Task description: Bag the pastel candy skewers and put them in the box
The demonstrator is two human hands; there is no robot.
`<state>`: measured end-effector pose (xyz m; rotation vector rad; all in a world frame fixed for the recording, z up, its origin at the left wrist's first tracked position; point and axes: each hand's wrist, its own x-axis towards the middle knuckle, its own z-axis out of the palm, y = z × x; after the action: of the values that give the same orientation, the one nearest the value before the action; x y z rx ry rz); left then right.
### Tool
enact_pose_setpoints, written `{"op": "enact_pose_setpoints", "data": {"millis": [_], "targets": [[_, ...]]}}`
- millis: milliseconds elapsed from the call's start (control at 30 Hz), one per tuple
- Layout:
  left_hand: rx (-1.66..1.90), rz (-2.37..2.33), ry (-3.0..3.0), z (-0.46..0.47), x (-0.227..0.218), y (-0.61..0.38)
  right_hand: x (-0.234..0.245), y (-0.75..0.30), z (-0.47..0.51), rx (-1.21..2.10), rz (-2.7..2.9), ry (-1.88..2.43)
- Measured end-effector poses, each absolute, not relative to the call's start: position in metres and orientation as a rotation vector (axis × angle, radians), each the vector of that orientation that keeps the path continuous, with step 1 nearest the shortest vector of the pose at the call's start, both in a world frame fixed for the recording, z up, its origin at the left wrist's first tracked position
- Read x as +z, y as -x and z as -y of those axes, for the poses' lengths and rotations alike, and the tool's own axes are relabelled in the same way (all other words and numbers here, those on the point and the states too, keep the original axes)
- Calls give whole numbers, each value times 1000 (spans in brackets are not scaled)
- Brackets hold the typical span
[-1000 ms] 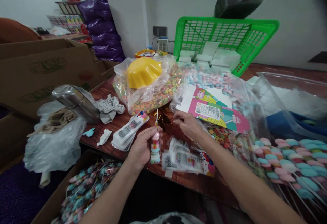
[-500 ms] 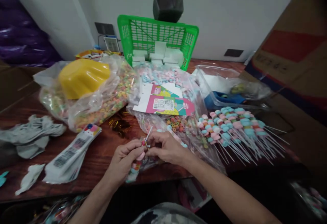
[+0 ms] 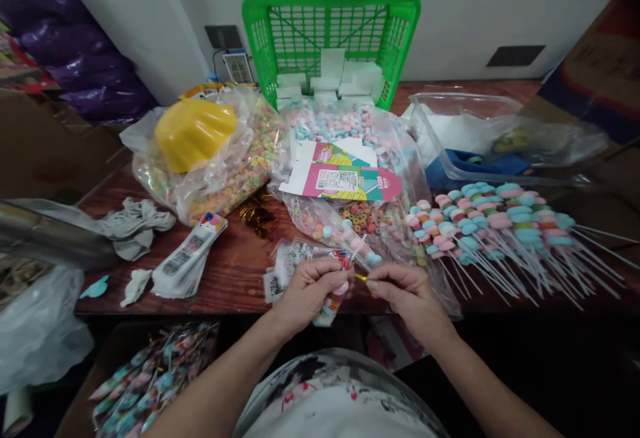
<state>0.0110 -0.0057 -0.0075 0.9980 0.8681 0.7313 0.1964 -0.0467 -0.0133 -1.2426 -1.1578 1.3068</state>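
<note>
- Half a second ago my right hand [image 3: 410, 295] was up against my left hand [image 3: 310, 291] at the neck of the wrapped candy stick [image 3: 330, 306]; now it is drawn off to the right, a short gap between the two.
- A gold tie [image 3: 359, 277] now shows across that gap (it was hard to make out before).
- The printed bags [image 3: 290, 258] lying beyond my left hand, mostly hidden then, are easier to see.
- My left fingers are closed around the candy's upper part, thumb uppermost, gathering the wrapper's neck.
- My right thumb and forefinger are pinched together on the tie's loose end; the other fingers curl beneath.
- The candy hangs tilted from my left hand, its bottom end just in front of the near edge of the surface [image 3: 235, 261].
- More gold ties [image 3: 256, 218] lie on the surface, beyond the bags and to the left.
</note>
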Motion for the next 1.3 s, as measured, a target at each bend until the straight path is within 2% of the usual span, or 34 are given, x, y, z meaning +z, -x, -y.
{"op": "enact_pose_setpoints", "data": {"millis": [133, 200, 333, 533, 833, 900, 967, 1033, 1100, 1167, 1300], "targets": [[711, -937, -964, 11, -10, -21, -5, -198, 59, 724, 1313, 1236], [736, -892, -1026, 13, -12, -27, -1, -193, 59, 568, 1467, 1186], [761, -860, -1123, 16, -12, -33, 1, -182, 52, 414, 1685, 1195], [705, -887, -1275, 17, -10, -25, -12, -187, 48, 378, 1733, 1158], [771, -879, -1364, 16, -15, -23, -17, -182, 52, 516, 1690, 1254], [815, -891, -1392, 16, -13, -23, -22, -182, 53, 699, 1582, 1286], [813, -868, -1362, 17, -9, -23, -28, -186, 52, 1025, 1469, 1247], [726, -826, -1250, 18, -5, -23, -29, -192, 51, 1302, 1427, 1145], [565, -791, -1097, 19, -1, -23, -21, -200, 51, 1414, 1474, 1070], [392, -765, -959, 18, 2, -23, -7, -207, 55, 1264, 1679, 1048], [98, -650, -792, 15, 7, -19, 17, -212, 72, 524, 2214, 829]]}}
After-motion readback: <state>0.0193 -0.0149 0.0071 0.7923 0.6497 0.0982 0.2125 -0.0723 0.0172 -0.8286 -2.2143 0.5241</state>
